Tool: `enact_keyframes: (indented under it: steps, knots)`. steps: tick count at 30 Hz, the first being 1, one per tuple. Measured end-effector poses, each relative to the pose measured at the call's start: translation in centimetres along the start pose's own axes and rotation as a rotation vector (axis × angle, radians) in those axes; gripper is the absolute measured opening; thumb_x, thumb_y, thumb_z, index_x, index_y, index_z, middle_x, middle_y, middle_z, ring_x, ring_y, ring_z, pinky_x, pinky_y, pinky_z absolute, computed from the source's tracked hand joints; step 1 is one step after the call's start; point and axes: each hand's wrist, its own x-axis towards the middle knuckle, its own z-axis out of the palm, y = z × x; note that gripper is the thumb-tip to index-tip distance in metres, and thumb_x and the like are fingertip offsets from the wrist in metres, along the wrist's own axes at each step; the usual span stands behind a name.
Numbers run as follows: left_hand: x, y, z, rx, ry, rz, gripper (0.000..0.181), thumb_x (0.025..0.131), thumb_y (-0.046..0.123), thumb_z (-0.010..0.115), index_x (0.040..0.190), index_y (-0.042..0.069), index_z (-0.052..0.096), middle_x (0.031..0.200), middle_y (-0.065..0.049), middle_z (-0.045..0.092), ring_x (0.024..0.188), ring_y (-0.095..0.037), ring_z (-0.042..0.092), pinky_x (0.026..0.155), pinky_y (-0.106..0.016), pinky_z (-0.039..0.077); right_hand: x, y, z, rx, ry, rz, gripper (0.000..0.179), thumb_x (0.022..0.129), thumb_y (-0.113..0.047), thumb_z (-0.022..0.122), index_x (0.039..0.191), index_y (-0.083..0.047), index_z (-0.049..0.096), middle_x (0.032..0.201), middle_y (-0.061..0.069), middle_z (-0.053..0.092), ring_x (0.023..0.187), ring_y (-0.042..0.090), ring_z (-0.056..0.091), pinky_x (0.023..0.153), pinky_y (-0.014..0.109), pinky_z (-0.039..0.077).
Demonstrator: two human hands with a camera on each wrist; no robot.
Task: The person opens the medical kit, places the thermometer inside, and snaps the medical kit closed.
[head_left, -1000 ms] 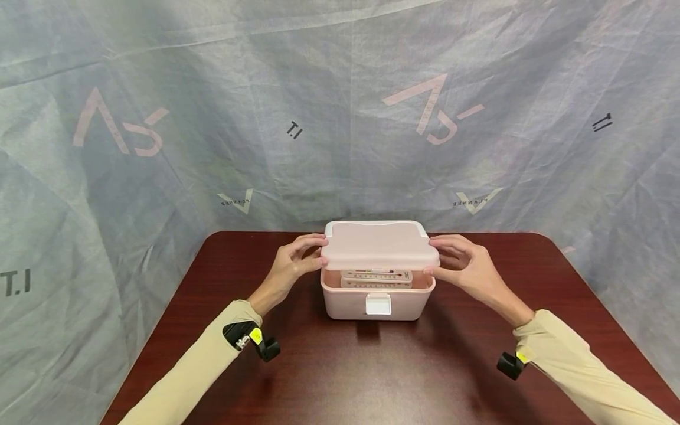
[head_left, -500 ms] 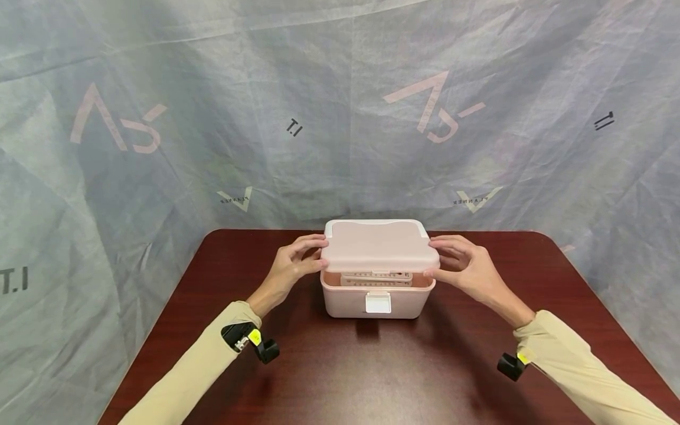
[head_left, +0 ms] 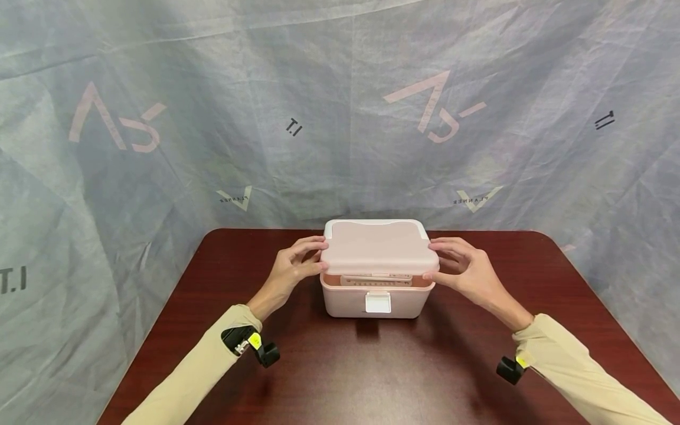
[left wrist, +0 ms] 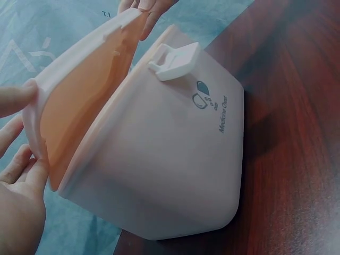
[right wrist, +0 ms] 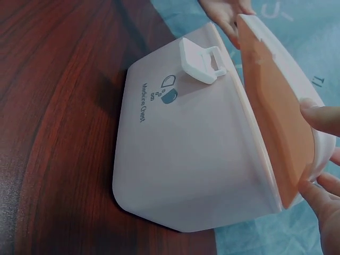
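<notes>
A pale pink medicine chest [head_left: 345, 302] stands on the table, its lid [head_left: 379, 248] tilted partway up with a gap at the front. My left hand [head_left: 287, 268] grips the lid's left end between thumb and fingers. At the opposite end, my right hand [head_left: 470, 271] grips the lid the same way. Through the gap shows the top of a light thermometer-like strip [head_left: 372, 280] with scale marks; the rest of the inside is hidden. A white latch [head_left: 378, 303] hangs loose on the chest's front, and "Medicine Chest" lettering shows below it in both wrist views.
The dark red wooden table [head_left: 372, 372] extends around the chest. Behind it and at both sides hangs a grey printed cloth [head_left: 340, 118]. Each sleeve carries a black wrist mount, one [head_left: 268, 354] on the left and one [head_left: 511, 370] on the right.
Both hands have lowered the lid's front edge slightly, so the gap is narrower and less of the strip shows. The chest has stayed in place.
</notes>
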Motion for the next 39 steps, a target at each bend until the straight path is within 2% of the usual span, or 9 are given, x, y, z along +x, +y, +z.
enact_keyframes:
  steps: [4, 11, 17, 24, 31, 34, 39]
  knots:
    - [-0.2, -0.1, 0.0, -0.001, 0.0, -0.002, 0.041, 0.077, -0.005, 0.073, 0.114, -0.013, 0.06, 0.132, -0.019, 0.048, 0.123, -0.027, 0.047, 0.107, -0.041, 0.035, -0.1, 0.2, 0.1, 0.012, 0.001, -0.008, 0.051, 0.067, 0.006, 0.082, 0.115, 0.005, 0.063, 0.12, 0.02, 0.054, 0.109, 0.016, 0.058, 0.09, 0.025, 0.049]
    - [-0.4, -0.3, 0.1, 0.014, 0.008, -0.001, 0.04, 0.076, -0.007, 0.074, 0.113, -0.013, 0.061, 0.132, -0.02, 0.048, 0.122, -0.027, 0.048, 0.104, -0.034, 0.039, -0.3, 0.1, 0.3, -0.005, -0.001, -0.01, 0.051, 0.067, 0.004, 0.083, 0.114, 0.003, 0.064, 0.12, 0.02, 0.054, 0.109, 0.016, 0.057, 0.09, 0.024, 0.049]
    - [-0.6, -0.7, 0.2, -0.007, 0.003, 0.004, 0.041, 0.074, -0.01, 0.074, 0.112, -0.015, 0.06, 0.132, -0.021, 0.047, 0.121, -0.027, 0.049, 0.103, -0.033, 0.039, -0.4, 0.1, 0.5, -0.008, 0.0, -0.012, 0.049, 0.067, 0.004, 0.083, 0.112, 0.005, 0.064, 0.12, 0.021, 0.054, 0.109, 0.02, 0.057, 0.09, 0.023, 0.048]
    - [-1.1, -1.1, 0.2, -0.042, -0.009, 0.015, 0.043, 0.071, -0.016, 0.073, 0.112, -0.019, 0.057, 0.134, -0.025, 0.045, 0.122, -0.027, 0.049, 0.104, -0.034, 0.038, -0.9, 0.2, 0.7, -0.068, -0.005, 0.009, 0.048, 0.067, 0.0, 0.084, 0.112, 0.003, 0.065, 0.121, 0.017, 0.055, 0.108, 0.022, 0.057, 0.089, 0.023, 0.049]
    - [-1.5, -1.4, 0.2, -0.045, -0.014, 0.019, 0.045, 0.071, -0.016, 0.073, 0.113, -0.018, 0.057, 0.134, -0.025, 0.045, 0.123, -0.027, 0.048, 0.103, -0.035, 0.039, -1.2, 0.4, 0.9, -0.073, -0.007, 0.013, 0.045, 0.068, 0.0, 0.084, 0.109, 0.002, 0.067, 0.12, 0.016, 0.055, 0.109, 0.022, 0.056, 0.09, 0.025, 0.049]
    - [-1.6, -1.3, 0.3, -0.048, -0.005, 0.016, 0.045, 0.071, -0.016, 0.073, 0.113, -0.018, 0.057, 0.133, -0.025, 0.046, 0.121, -0.027, 0.05, 0.103, -0.035, 0.039, -1.3, 0.3, 1.2, -0.111, -0.004, -0.008, 0.043, 0.068, -0.001, 0.084, 0.107, 0.001, 0.068, 0.119, 0.016, 0.055, 0.108, 0.022, 0.057, 0.089, 0.025, 0.049]
    - [-1.8, -1.1, 0.6, -0.038, 0.022, 0.015, 0.042, 0.071, -0.016, 0.074, 0.111, -0.018, 0.059, 0.132, -0.024, 0.047, 0.12, -0.028, 0.051, 0.102, -0.034, 0.04, -1.2, 0.1, 1.5, -0.251, -0.005, -0.051, 0.041, 0.067, -0.005, 0.086, 0.105, -0.001, 0.07, 0.117, 0.013, 0.055, 0.102, 0.02, 0.06, 0.088, 0.023, 0.049]
